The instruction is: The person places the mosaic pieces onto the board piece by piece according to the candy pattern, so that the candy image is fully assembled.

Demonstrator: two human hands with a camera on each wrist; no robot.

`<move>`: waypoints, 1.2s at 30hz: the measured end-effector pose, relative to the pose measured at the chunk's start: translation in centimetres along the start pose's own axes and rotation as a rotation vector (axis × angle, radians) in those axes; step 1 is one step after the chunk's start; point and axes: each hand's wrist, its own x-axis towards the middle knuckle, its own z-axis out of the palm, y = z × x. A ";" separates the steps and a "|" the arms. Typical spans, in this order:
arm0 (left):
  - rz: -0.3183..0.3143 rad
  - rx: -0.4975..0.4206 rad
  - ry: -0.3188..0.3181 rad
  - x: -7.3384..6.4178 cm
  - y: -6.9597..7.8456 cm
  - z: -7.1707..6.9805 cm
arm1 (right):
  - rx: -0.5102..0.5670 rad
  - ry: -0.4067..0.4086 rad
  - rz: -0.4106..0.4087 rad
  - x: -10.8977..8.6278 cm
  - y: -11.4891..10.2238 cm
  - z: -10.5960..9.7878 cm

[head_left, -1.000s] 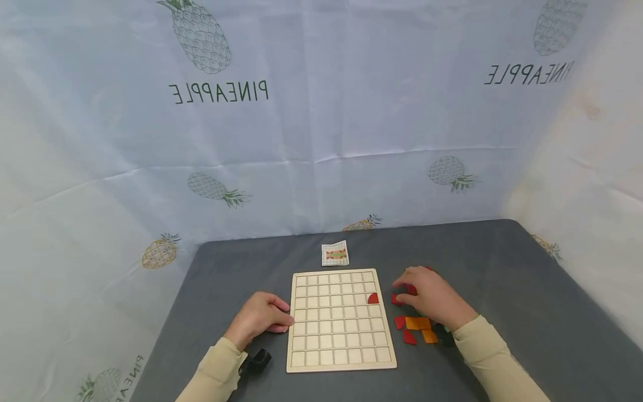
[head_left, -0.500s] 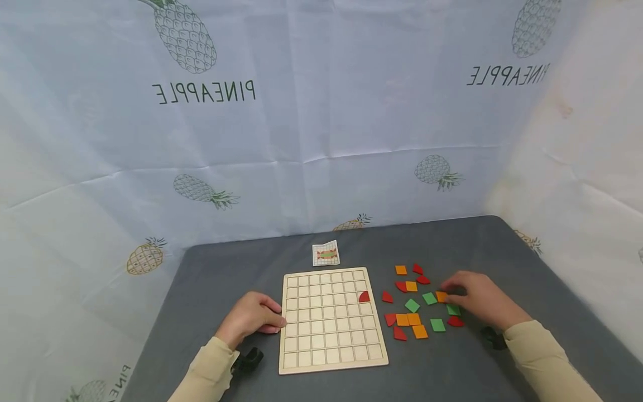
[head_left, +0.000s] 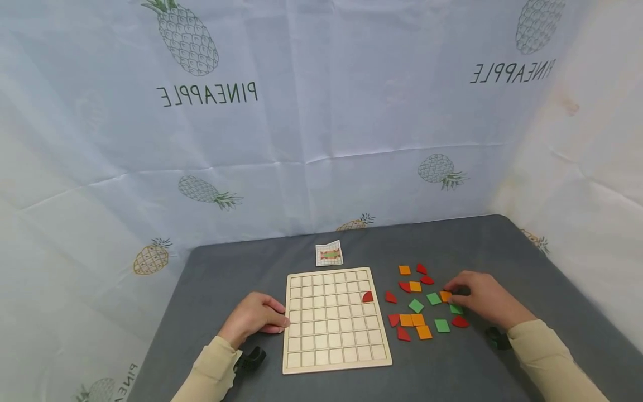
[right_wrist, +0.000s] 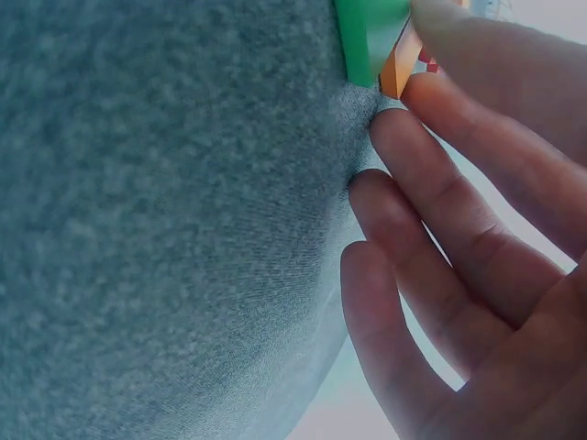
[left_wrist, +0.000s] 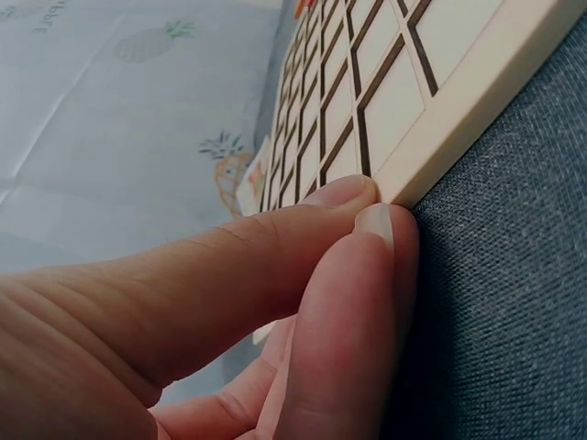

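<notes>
A pale wooden grid board (head_left: 329, 326) lies on the dark table, with a red quarter-round tile (head_left: 368, 296) in one cell near its right side. At its left edge, my left hand (head_left: 256, 318) pinches the rim; the left wrist view has the thumb on top of the board (left_wrist: 390, 110) and a finger against its side. To the right, my right hand (head_left: 484, 298) pinches an orange square tile (head_left: 445, 296) between thumb and index finger. A green tile (right_wrist: 371, 41) sits right beside that orange tile (right_wrist: 396, 75) in the right wrist view; the other fingers are spread.
Several loose red, orange and green tiles (head_left: 416, 305) lie between the board and my right hand. Behind the board is a small printed pattern card (head_left: 329, 254). A pineapple-print cloth (head_left: 301, 195) hangs along the far side of the grey-covered table (head_left: 241, 268).
My right hand has moved right, from above the tiles near the board to the orange tile at the far right of the group. The left hand stays at the board's edge.
</notes>
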 end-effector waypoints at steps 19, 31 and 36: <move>0.003 0.004 0.005 0.1 -0.1 0.0 | 0.010 -0.004 -0.012 0.7 -0.2 0.3; 0.023 -0.004 0.012 0.4 -0.3 0.1 | -0.014 0.010 -0.012 1.1 -0.6 0.4; 0.021 -0.011 0.009 0.4 -0.3 0.1 | -0.028 0.045 -0.042 1.5 -2.1 0.5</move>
